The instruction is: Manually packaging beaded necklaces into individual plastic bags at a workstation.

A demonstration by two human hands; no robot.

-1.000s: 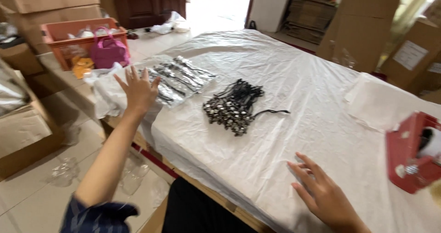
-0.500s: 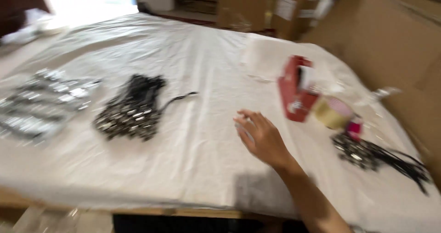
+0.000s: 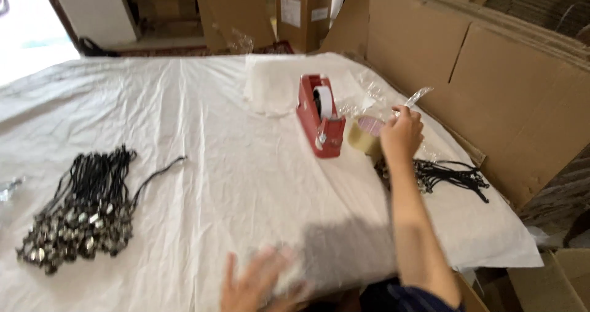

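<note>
Done so far: a big pile of black corded trinkets (image 3: 80, 210) lies on the white sheet (image 3: 246, 183); a smaller bunch (image 3: 452, 175) lies near the right edge.
Left to do: nothing looks bagged here.
Right hand (image 3: 401, 134): stretched far out, pinching a clear plastic sleeve (image 3: 416, 97) beside the tape roll (image 3: 365, 134) and red tape dispenser (image 3: 321, 115).
Left hand (image 3: 261, 281): blurred, fingers spread, low over the sheet's near edge.
</note>
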